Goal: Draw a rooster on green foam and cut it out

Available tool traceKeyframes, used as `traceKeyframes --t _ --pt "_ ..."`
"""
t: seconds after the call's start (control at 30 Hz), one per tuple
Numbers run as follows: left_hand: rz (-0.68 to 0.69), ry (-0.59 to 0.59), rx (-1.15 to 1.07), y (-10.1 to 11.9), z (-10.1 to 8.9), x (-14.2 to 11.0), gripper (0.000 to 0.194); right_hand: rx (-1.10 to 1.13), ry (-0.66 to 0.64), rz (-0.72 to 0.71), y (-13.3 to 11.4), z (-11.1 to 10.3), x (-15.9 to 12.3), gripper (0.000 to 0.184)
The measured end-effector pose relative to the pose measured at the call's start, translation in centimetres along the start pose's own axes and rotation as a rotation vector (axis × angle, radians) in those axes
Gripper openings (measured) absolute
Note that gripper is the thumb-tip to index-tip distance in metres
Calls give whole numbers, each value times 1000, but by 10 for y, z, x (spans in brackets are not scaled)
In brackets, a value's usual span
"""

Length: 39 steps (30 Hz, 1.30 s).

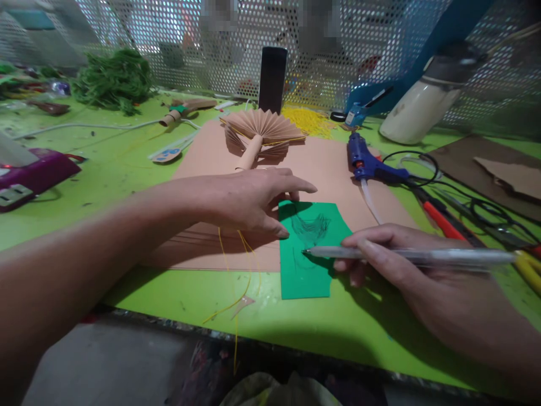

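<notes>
Head view: the clock is centred on the thin dark-green rectangular sheet (pixel 304 285), with 12 o'clock away from the person
Green sheet: lies flat, mostly over a large light-brown paper sheet (pixel 325 169), its lower end past that paper's near edge, above the lime-green tabletop (pixel 264 318); dark sketch lines mark it
Left hand (pixel 253 197): at 10 o'clock, fingers loosely spread, pinching nothing; thumb tip at the green sheet's left edge, whether pressing I cannot tell
Right hand (pixel 406 285): between 3 and 4 o'clock, pinching a slim pen with a greyish barrel (pixel 332 252), its tip at the green sheet's middle
Slip: the green sheet could turn under the pen if the left hand bears too lightly on one side
Stroke: a line could jog where the light-brown paper sheet's edge makes a step underneath
Strands: thin yellow strands (pixel 224 310) at 8 o'clock could snag if the left hand drags back
Fan: the pleated brown-paper fan (pixel 262 127) at 11 o'clock could crumple if the left hand pushes forward
</notes>
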<state>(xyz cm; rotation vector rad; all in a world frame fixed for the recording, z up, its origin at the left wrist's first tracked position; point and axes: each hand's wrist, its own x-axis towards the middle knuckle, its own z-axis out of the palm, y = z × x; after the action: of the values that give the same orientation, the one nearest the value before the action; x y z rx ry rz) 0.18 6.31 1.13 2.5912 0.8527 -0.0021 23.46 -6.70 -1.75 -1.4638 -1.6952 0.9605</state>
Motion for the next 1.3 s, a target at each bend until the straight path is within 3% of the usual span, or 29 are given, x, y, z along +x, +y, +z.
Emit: traceKeyframes --t 0.27,1.3 --pt "-4 10 2 -2 1 1 74 -44 4 -66 -2 1 1 27" --pt "-15 3 26 1 -1 2 75 -24 -1 -61 -3 0 3 29"
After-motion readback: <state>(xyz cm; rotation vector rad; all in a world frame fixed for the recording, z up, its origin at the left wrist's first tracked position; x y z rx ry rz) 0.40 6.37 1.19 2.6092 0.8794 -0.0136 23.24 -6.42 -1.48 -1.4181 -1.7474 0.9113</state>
